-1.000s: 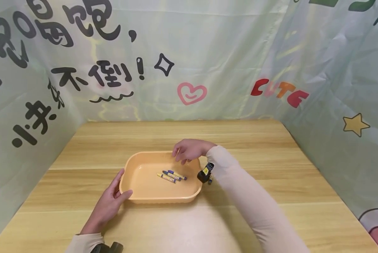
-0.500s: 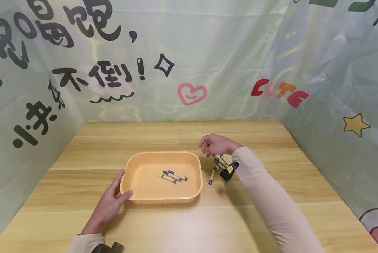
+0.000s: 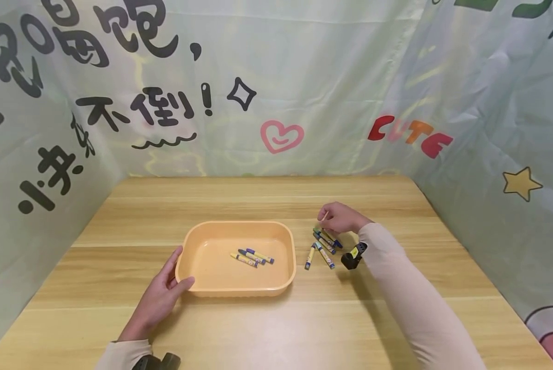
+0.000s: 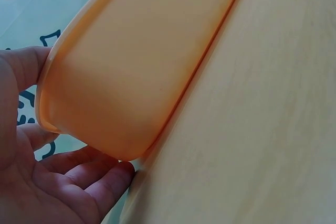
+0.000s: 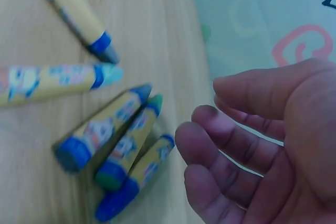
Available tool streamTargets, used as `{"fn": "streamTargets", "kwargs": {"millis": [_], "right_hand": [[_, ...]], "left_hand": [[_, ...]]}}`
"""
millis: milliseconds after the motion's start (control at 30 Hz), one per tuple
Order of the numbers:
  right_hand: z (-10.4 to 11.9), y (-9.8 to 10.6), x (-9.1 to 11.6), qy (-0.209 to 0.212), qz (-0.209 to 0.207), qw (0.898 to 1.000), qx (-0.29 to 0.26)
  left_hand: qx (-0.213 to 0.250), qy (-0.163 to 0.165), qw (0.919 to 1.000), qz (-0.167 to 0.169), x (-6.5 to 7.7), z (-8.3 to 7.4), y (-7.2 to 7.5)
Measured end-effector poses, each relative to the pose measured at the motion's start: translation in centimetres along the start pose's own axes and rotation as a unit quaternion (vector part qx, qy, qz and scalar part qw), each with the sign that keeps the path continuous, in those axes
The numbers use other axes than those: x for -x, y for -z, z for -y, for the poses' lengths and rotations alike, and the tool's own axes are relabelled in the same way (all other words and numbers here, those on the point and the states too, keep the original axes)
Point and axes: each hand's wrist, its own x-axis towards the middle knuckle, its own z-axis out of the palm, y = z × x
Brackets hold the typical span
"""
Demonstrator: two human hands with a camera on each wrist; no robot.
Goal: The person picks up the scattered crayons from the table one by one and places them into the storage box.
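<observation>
A shallow peach-orange plastic tray (image 3: 234, 294) stands on the table. My left hand (image 3: 160, 295) grips its left end, thumb at the rim and fingers against the outer wall. Three crayons (image 3: 252, 257) with yellow wrappers lie together inside. To the tray's right lie several more: a light-blue-tipped crayon (image 5: 58, 82), a green crayon (image 5: 128, 145) and a blue crayon (image 5: 136, 182) among them. My right hand (image 3: 343, 218) hovers at the far end of this loose group, fingers loosely bent and apart from the thumb. Nothing is between them in the right wrist view.
The wooden table (image 3: 267, 329) runs back to a pale green printed cloth (image 3: 304, 92) that hangs behind and along both sides. Each wrist carries a small black camera, such as the right wrist camera (image 3: 352, 257) near the loose crayons.
My right hand has moved right, from above the tray to above the loose crayons, which now show more fully. The left hand and the tray have stayed put.
</observation>
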Motion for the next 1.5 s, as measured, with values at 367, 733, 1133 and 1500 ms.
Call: {"fn": "streamTargets", "kwargs": {"millis": [367,733,1133,1500], "right_hand": [[-1.8,0.2,0.7,-0.052,-0.018,0.998,0.029],[-2.2,-0.4,0.5,-0.049,-0.012,0.989,0.139],[-1.8,-0.6,0.1,-0.038,-0.030,0.991,0.123],[0.3,-0.4,0.2,-0.021,-0.026,0.998,0.059]], "left_hand": [[0.006,0.000,1.0000,-0.001,0.0,-0.1,-0.1],[0.002,0.004,1.0000,-0.005,0.1,-0.1,-0.1],[0.004,-0.002,1.0000,-0.005,0.0,0.0,-0.1],[-0.002,-0.003,1.0000,-0.008,0.1,0.1,-0.2]]}}
